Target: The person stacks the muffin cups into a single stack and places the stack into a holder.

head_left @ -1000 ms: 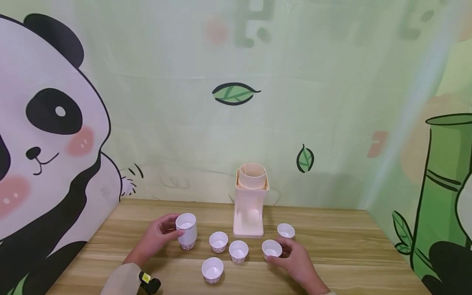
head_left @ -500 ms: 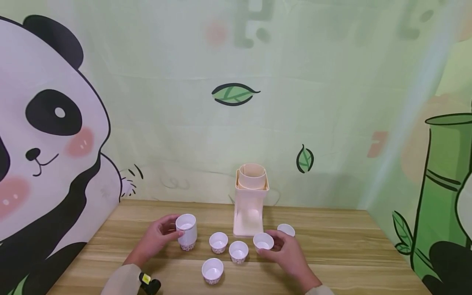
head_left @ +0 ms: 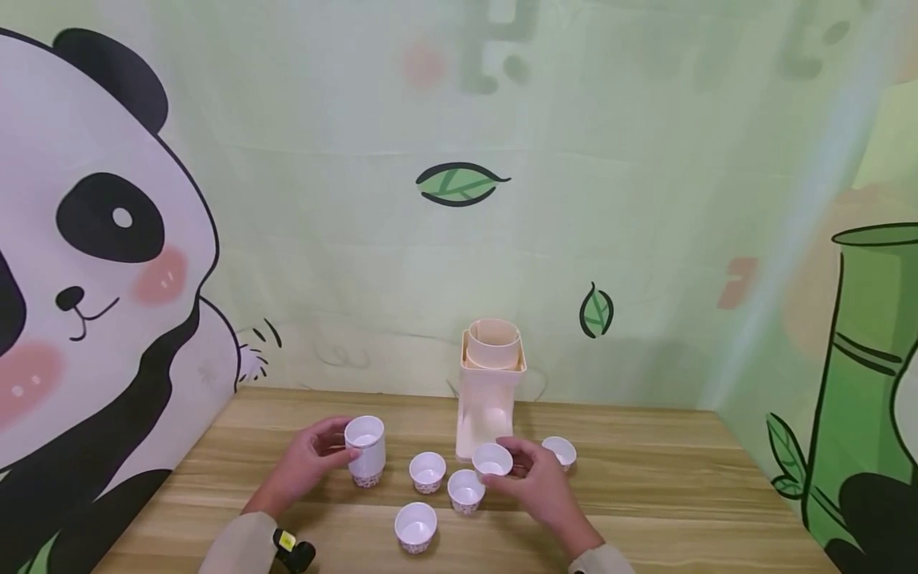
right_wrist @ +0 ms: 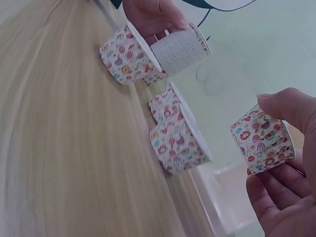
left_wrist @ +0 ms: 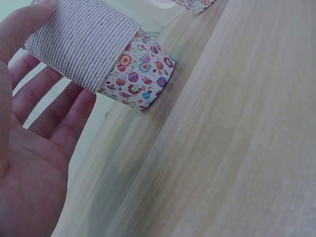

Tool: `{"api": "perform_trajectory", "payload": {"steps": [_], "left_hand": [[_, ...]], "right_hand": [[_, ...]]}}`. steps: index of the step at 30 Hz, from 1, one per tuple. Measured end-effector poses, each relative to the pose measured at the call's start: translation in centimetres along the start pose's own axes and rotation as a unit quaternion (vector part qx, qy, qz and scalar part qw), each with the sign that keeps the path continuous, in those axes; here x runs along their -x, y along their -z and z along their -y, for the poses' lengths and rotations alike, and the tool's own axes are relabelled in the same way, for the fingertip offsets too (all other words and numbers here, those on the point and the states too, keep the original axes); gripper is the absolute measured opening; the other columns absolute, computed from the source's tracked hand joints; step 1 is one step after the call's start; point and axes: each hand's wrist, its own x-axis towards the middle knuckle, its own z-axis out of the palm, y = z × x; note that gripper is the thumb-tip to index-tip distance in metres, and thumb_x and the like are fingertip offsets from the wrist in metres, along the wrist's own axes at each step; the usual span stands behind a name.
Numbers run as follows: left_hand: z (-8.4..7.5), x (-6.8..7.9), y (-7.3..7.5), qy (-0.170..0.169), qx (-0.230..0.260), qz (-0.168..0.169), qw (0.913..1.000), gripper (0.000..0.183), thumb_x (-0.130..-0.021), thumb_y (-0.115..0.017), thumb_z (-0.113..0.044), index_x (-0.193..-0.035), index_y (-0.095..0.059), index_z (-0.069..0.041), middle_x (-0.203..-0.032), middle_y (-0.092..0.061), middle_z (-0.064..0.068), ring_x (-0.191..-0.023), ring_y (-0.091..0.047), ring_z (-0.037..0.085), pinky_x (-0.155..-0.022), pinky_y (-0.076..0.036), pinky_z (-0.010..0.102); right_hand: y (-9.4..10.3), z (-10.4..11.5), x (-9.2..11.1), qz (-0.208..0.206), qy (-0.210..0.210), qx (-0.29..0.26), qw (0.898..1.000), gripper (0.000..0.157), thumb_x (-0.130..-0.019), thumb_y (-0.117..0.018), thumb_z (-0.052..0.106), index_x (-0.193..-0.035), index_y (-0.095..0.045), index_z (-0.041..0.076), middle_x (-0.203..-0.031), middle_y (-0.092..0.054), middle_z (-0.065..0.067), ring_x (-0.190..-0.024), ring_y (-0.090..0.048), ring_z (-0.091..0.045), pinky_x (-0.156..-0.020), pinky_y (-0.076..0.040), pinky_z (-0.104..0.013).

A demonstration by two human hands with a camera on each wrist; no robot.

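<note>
My left hand (head_left: 315, 454) grips a stack of nested paper baking cups (head_left: 367, 456) upright on the left. In the left wrist view its many white rims form a ribbed column, and the lowest cup (left_wrist: 140, 74) shows a floral print. With thumb and fingers, my right hand (head_left: 545, 486) holds a single paper baking cup (head_left: 492, 460) above the table, in front of a pink stand. The right wrist view shows the same print on this held cup (right_wrist: 261, 140). Between the hands sit loose cups: one (head_left: 427, 472), another (head_left: 466, 491) and a nearer one (head_left: 416, 527).
The pink stand (head_left: 473, 414), with a round tube (head_left: 493, 344) at its top, is at the back of the wooden table (head_left: 645, 510). Behind my right hand is one more cup (head_left: 561, 451). A printed panda backdrop (head_left: 344, 239) closes off the back.
My right hand has carried its cup left and slightly up, from beside the far-right cup to in front of the pink stand. The left hand and stack stay in place.
</note>
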Motion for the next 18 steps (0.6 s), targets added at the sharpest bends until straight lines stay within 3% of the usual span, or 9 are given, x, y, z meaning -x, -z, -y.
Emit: {"api": "perform_trajectory", "payload": {"steps": [13,18], "left_hand": [[0.2,0.0,-0.1,0.001,-0.009,-0.005,0.9999,0.056,-0.089,-0.081,-0.024,-0.138,-0.059,-0.01,-0.132,-0.068,0.017,-0.123,-0.065,0.032,-0.099,-0.057,0.033],[0.2,0.0,-0.1,-0.002,-0.009,-0.004,1.0,0.056,-0.09,-0.08,-0.023,-0.139,-0.059,-0.009,-0.132,-0.067,0.018,-0.123,-0.064,0.034,-0.098,-0.056,0.031]], "right_hand": [[-2.0,1.4,-1.2,0.019,0.009,-0.021,1.0,0.055,-0.077,-0.09,0.01,-0.125,-0.067,-0.002,-0.111,-0.073,-0.018,-0.1,-0.07,-0.022,-0.086,-0.058,-0.021],[-2.9,1.8,-1.5,0.028,0.017,-0.037,0.999,0.053,-0.077,-0.089,0.008,-0.125,-0.067,-0.002,-0.112,-0.074,-0.019,-0.099,-0.069,-0.021,-0.086,-0.057,-0.021]]}}
